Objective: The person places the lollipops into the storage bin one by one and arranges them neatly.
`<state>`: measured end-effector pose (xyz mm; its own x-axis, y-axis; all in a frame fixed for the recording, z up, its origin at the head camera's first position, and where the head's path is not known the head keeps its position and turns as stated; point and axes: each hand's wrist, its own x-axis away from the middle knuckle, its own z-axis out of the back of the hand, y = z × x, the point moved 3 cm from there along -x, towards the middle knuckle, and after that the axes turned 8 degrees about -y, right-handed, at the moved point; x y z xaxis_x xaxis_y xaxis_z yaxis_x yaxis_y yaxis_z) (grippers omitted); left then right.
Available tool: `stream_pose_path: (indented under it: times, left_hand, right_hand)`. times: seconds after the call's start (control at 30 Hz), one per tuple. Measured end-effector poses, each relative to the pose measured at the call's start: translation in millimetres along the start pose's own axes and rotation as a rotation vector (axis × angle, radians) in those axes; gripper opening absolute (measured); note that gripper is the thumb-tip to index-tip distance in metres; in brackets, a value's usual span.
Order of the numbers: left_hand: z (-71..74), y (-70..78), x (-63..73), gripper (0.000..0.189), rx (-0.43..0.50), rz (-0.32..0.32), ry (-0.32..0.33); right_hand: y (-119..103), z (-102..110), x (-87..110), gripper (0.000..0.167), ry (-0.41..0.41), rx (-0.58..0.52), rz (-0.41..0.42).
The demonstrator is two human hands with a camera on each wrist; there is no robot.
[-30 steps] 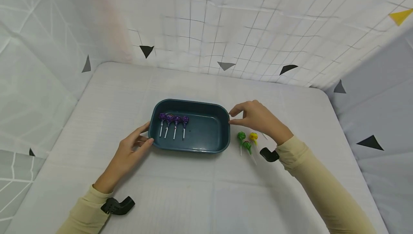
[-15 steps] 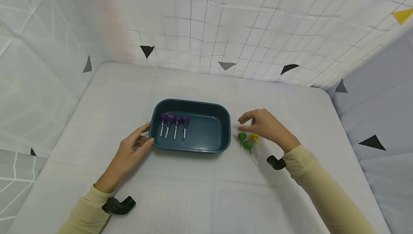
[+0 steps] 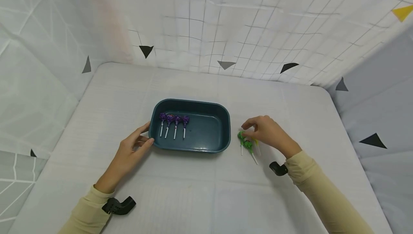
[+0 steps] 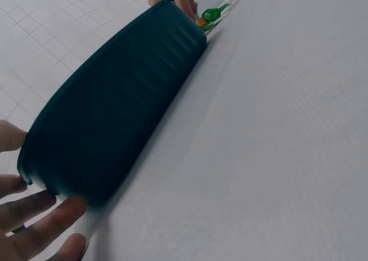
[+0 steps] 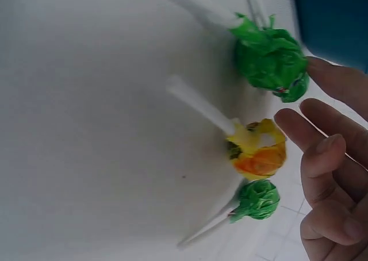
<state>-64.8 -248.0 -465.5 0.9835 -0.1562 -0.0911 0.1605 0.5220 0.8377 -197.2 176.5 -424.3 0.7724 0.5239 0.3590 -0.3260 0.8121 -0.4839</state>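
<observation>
A dark teal rectangular tray (image 3: 208, 128) sits on the white-covered table, with several purple-wrapped lollipops (image 3: 174, 120) lined up in its left half. My left hand (image 3: 132, 148) touches the tray's left end, fingers spread along the outer wall in the left wrist view. To the right of the tray, my right hand (image 3: 266, 132) hovers over loose lollipops with relaxed fingers. Its thumb tip comes right at a green lollipop (image 5: 270, 60) in the right wrist view. A yellow lollipop (image 5: 259, 149) and another green lollipop (image 5: 259, 199) lie beside its fingers, partly hidden from the head view.
White curtains with printed lines hang behind and at both sides of the table (image 3: 180, 191). A black wrist camera (image 3: 118, 206) sits on the left sleeve, and a second black camera (image 3: 278, 168) on the right one.
My right hand has moved from the tray's right rim, right and toward me, down over the loose lollipops. The left hand and tray stay in place.
</observation>
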Motion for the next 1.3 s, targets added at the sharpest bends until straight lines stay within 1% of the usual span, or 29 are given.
stream_pose_path:
  times: [0.2,0.57,1.3]
  left_hand:
    - [0.2,0.3,-0.1,0.057,-0.002,-0.001,0.001]
    - [0.0,0.7,0.2,0.057,0.002,0.011,-0.004]
    - [0.6,-0.3,0.3,0.058,0.0,0.023,-0.009]
  right_hand:
    - [0.2,-4.3,1.3,0.027,-0.001,-0.01,0.017]
    - [0.6,-9.5,-1.1,0.024,0.001,0.011,0.013]
    - [-2.6,-5.1,-1.0,0.025,-0.009,-0.003,0.021]
